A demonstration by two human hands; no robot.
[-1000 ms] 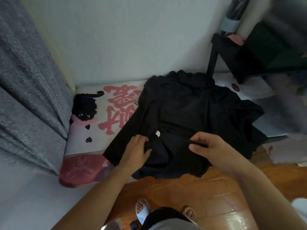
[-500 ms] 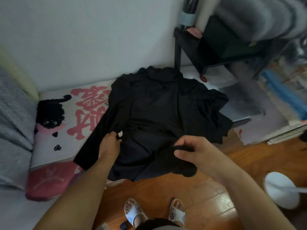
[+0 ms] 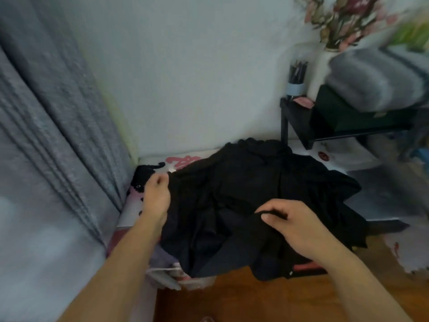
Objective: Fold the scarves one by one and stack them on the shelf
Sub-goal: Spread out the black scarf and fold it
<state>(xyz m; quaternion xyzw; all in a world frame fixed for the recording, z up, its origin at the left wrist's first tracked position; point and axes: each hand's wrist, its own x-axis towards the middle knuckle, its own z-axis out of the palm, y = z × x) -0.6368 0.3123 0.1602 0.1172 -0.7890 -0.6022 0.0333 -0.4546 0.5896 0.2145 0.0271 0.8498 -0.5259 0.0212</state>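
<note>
Black scarf (image 3: 250, 201) lies spread and rumpled over a printed cushion (image 3: 181, 161), white with pink characters and a black cat; the cushion sits on the floor against the wall. My left hand (image 3: 156, 194) is at the scarf's left edge, fingers curled round a bit of cloth up by the cat print. My right hand (image 3: 293, 223) is at the near middle, thumb and fingers pinching a raised fold of the black fabric. The scarf's near hem hangs over the cushion's front edge above the wooden floor (image 3: 255, 300). Grey curtain (image 3: 53, 135) on the left. At right a black shelf (image 3: 299, 122) stands well apart from the scarf, carrying a dark green folded piece (image 3: 352, 115) with a grey folded piece (image 3: 373, 80) on top. View is motion-blurred.
</note>
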